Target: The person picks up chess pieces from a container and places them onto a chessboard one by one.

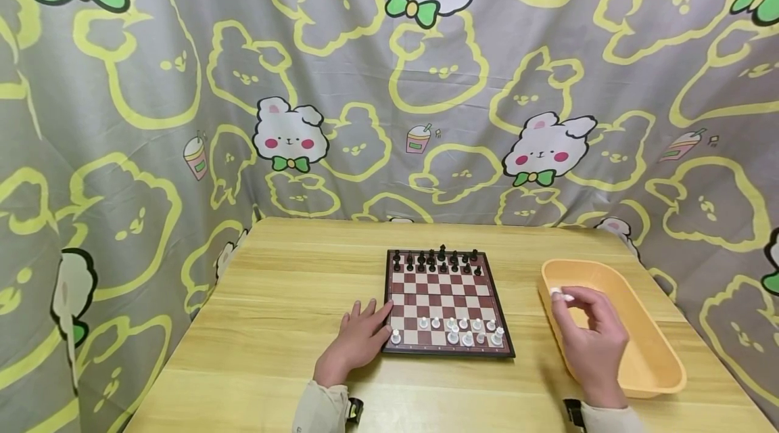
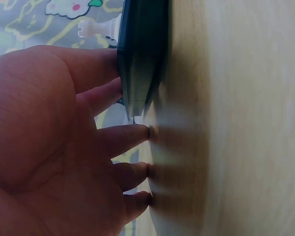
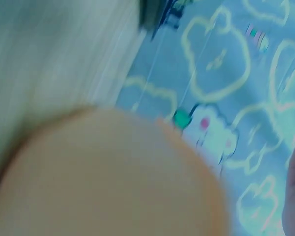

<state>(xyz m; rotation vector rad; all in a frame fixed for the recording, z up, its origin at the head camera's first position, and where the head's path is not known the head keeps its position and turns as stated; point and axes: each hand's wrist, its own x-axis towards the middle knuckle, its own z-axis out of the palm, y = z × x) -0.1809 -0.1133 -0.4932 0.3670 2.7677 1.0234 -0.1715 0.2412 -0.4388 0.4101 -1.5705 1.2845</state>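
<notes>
A chessboard [image 1: 420, 300] with dark red and cream squares lies on the table. Along its left edge rests my left hand [image 1: 356, 344], fingers spread; in the left wrist view, thumb and index finger touch the board's side [image 2: 145, 49] and the other fingertips meet the tabletop. My right hand [image 1: 592, 342] pinches a small white chess piece [image 1: 566, 297] over the near-left side of a yellow-orange tray [image 1: 660, 345]; its exact kind is too small to tell. White chess pieces [image 1: 467, 338] stand on the two near rows, with gaps. A white rook [image 1: 395, 336] occupies the near-left corner.
Black chess pieces [image 1: 443, 257] fill the board's two far rows. The wooden table [image 1: 292, 284] ends at a grey curtain [image 1: 365, 169] with bunny prints, hanging behind and at both sides. In the right wrist view, the blurred tray [image 3: 113, 177] covers much of the picture.
</notes>
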